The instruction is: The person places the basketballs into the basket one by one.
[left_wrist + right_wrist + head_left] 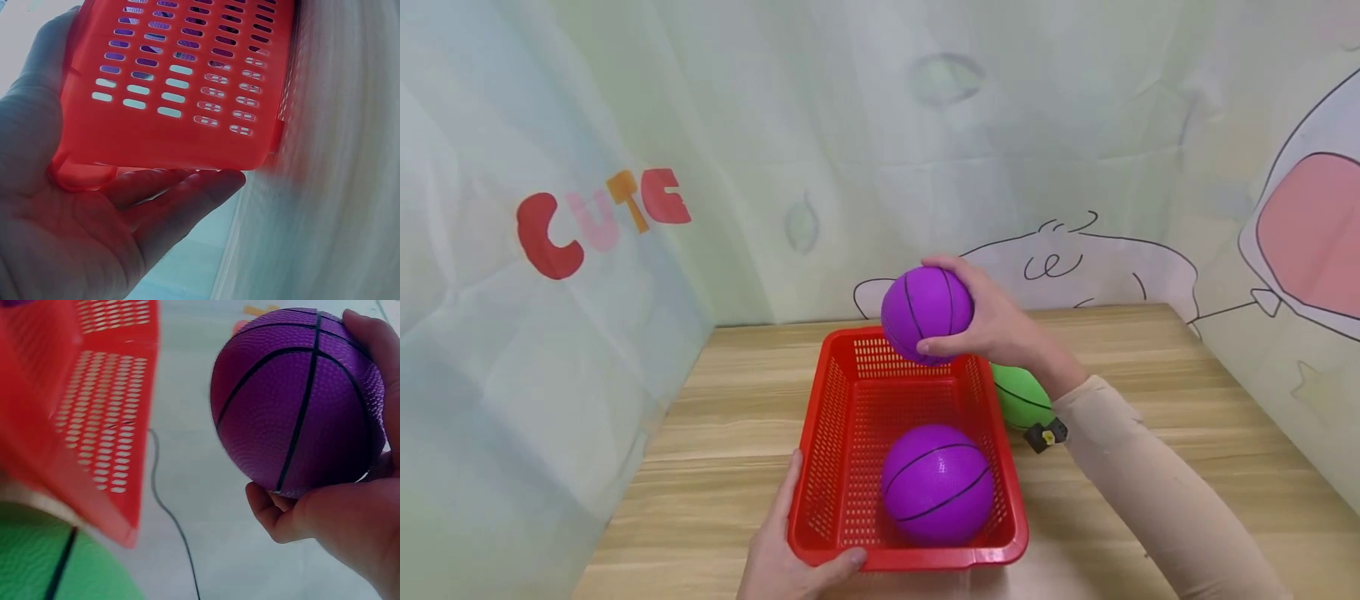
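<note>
My right hand (pixel 992 325) grips a small purple basketball (pixel 917 304) above the far end of a red plastic basket (pixel 910 400). Thumb and fingers wrap the ball from opposite sides in the right wrist view, and the ball hangs apart from the basket. Inside the basket, at its near right part, rests a second purple basketball (pixel 938 492). At the near left corner my left hand (pixel 782 554) holds the basket, thumb on the rim; the left wrist view shows its fingers (pixel 194 200) against the basket's outer side.
A green ball (pixel 1018 396) sits on the wooden table (pixel 737 417), just right of the basket and partly hidden by it. A small black device (pixel 1045 435) is at the right wrist. Printed curtains (pixel 820 150) enclose the table's back and sides.
</note>
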Tool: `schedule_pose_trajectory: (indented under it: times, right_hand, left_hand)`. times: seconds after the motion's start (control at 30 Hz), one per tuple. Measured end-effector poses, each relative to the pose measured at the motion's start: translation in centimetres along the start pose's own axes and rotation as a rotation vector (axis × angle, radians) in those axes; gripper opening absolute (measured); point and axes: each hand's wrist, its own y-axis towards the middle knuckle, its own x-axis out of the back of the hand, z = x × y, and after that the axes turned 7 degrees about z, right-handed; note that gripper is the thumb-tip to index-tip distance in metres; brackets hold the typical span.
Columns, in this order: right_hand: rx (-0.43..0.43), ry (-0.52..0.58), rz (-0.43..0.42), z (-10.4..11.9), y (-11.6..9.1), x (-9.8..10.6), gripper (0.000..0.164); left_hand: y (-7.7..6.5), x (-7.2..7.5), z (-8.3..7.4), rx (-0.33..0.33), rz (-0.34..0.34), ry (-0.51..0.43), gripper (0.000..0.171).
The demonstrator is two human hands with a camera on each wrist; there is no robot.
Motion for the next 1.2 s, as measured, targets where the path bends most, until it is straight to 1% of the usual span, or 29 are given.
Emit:
schedule_pose_trajectory:
  times: [0.1, 0.23, 0.3, 0.4, 0.47, 0.57, 0.63, 0.7, 0.77, 0.93, 1.07, 1.2]
  right_hand:
    - [-0.034, -0.098, 0.041, -0.7, 0.2, -0.8, 0.11]
    - [-0.06, -0.187, 0.063, -1.4, 0.0, -1.7, 0.11]
    - [-0.059, -0.218, 0.072, -1.8, -0.1, -2.0, 0.109]
    - [-0.046, -0.273, 0.107, -2.4, -0.1, -2.5, 0.107]
    - [-0.045, -0.322, 0.143, -2.7, -0.1, -2.7, 0.1]
    - [-0.051, -0.419, 0.214, -3.2, -0.3, -2.8, 0.08]
    - [-0.063, -0.457, 0.272, -3.4, -0.4, -2.9, 0.068]
    - [-0.072, -0.475, 0.317, -3.5, -0.5, -2.9, 0.061]
    - [-0.082, -0.478, 0.334, -3.6, -0.6, -2.8, 0.061]
    - [-0.119, -0.486, 0.292, -3.9, -0.9, -2.6, 0.063]
    - [-0.127, -0.499, 0.302, -4.2, -1.1, -2.5, 0.066]
    - [-0.142, -0.496, 0.301, -4.4, -1.3, -2.6, 0.068]
  left_hand:
    - [0.0, 0.0, 0.0, 0.0, -0.006, 0.011, 0.135]
    - [0.0, 0.1, -0.1, 0.001, -0.009, 0.019, 0.135]
    - [0.0, 0.1, -0.2, 0.006, -0.012, 0.025, 0.135]
    - [0.0, 0.1, -0.2, 0.008, -0.01, 0.03, 0.135]
    - [0.0, 0.1, -0.2, 0.013, -0.01, 0.03, 0.135]
    - [0.1, 0.1, -0.1, 0.01, -0.007, 0.034, 0.135]
    - [0.2, 0.1, -0.1, 0.005, -0.01, 0.037, 0.136]
    - [0.2, 0.2, 0.0, -0.006, -0.01, 0.046, 0.137]
    - [0.2, 0.3, 0.0, -0.017, -0.015, 0.062, 0.137]
    - [0.2, 0.5, 0.0, -0.021, -0.027, 0.089, 0.139]
    - [0.1, 0.5, -0.1, -0.017, -0.033, 0.112, 0.14]
    - [0.2, 0.4, -0.1, -0.035, -0.031, 0.109, 0.139]
